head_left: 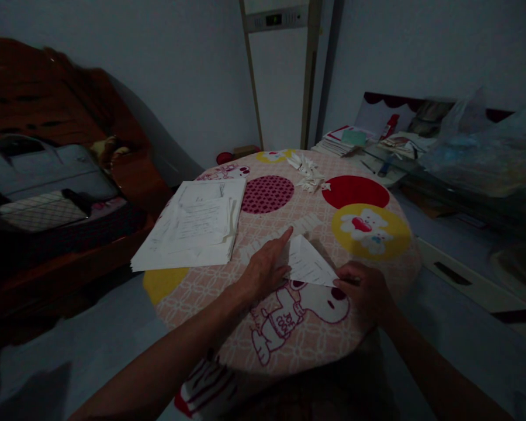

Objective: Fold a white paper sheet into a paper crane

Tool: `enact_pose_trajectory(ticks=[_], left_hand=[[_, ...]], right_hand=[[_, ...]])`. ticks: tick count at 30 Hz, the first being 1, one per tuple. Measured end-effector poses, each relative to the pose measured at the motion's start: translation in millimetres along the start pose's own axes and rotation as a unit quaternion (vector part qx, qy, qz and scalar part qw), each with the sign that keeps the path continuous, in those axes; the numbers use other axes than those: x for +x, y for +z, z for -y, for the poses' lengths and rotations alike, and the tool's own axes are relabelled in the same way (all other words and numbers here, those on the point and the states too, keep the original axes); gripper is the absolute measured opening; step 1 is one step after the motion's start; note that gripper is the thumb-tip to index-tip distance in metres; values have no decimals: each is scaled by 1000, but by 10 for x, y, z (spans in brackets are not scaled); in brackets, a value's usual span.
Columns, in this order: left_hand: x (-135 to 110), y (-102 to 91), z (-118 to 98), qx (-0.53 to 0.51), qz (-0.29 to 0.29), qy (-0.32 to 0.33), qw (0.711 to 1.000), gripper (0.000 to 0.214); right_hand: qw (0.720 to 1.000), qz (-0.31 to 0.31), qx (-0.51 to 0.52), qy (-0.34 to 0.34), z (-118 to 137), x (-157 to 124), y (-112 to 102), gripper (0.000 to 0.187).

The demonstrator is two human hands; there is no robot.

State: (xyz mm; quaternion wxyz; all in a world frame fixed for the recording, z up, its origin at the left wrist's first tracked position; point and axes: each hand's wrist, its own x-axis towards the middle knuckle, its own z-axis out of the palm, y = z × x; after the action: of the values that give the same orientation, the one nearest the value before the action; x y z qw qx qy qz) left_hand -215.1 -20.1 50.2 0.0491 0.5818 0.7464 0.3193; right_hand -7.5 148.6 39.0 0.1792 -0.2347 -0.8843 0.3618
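Paper (309, 263), folded into a triangle, flat on the table (188, 295) at centre frame. Left hand (267, 266) spread open over its left edge, index finger stretched along the fold. Right hand (366, 289) pinching its lower right corner. Stack of sheets (193, 228) at centre left; small white folded pieces (309, 172) above centre.

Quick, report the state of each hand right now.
Left hand: open, palm down, pressing on the folded paper.
Right hand: fingers curled shut, pinching the folded paper's near corner.
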Motion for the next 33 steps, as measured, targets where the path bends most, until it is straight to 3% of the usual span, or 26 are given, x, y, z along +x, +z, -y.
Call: enact_pose_trajectory(ticks=[4, 5, 9, 13, 16, 19, 23, 26, 33], left_hand=[[84, -173, -35, -44, -57, 87, 994, 24], [116, -214, -33, -53, -65, 117, 990, 18], [179, -276, 67, -89, -77, 171, 978, 21], [39, -185, 287, -57, -42, 199, 977, 19], [-152, -132, 392, 5, 9, 211, 977, 16], [-324, -157, 360, 49, 115, 226, 966, 39], [-449, -215, 254, 44, 176, 222, 958, 53], [-491, -198, 262, 35, 177, 216, 960, 48], [-475, -131, 396, -37, 107, 198, 974, 39]], right_hand=[[983, -121, -28, -132, 61, -65, -15, 5], [973, -151, -39, -172, 80, -77, -29, 6], [927, -156, -134, -315, 54, -90, -80, 22], [897, -119, -186, -382, -120, -105, -28, 22], [887, -58, -220, -401, -219, -152, 61, 25], [887, -11, -235, -398, -244, -184, 109, 30], [887, 48, -238, -392, -236, -148, 77, 36], [890, 77, -223, -390, -242, -91, 26, 35], [927, 78, -76, -359, -226, 8, -52, 27]])
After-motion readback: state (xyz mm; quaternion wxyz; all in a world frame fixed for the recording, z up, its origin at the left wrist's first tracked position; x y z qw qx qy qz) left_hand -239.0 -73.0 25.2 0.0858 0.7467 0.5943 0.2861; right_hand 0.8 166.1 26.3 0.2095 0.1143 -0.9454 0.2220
